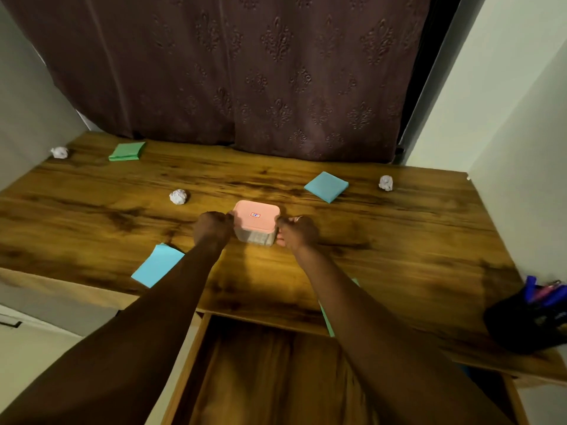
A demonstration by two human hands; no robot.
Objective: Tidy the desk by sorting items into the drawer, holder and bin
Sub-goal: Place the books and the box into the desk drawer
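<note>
Both hands' fingers (283, 222) clasp the pink-lidded container (256, 221) between them.

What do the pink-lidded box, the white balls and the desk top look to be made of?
Box: likely plastic, with a smooth matte pink lid and a cloudy see-through body.
White balls: crumpled paper, creased and irregular.
Desk top: wood or wood-look laminate, with dark grain streaks and a slight sheen; which one cannot be told.

dim, warm | bright patch mid-desk (264, 265) | edges bowed, soft
</note>
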